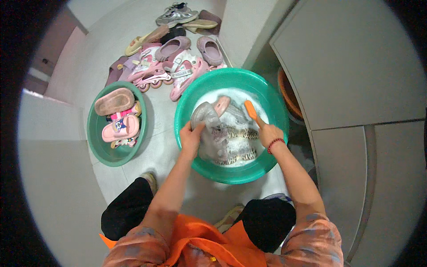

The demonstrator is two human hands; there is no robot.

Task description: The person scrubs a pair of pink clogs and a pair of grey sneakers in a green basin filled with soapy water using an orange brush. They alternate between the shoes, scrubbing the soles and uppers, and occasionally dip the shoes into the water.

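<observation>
In front of me a large green plastic basin holds foamy water and footwear. My left hand grips a wet grey shoe at the basin's left side, thumb on top. My right hand, with a red bead bracelet at the wrist, holds an orange-handled brush over the right side; its bristles cannot be made out. A pink slipper or sole pokes up behind the grey shoe. Patterned dark-and-light footwear lies partly under the suds, with more of the same pattern nearer me.
A smaller green basin at left holds pink slippers and sandals. Beyond are pink-and-white inline skates, purple clogs and silver sneakers. A grey cabinet stands close on the right, a brown pot beside it.
</observation>
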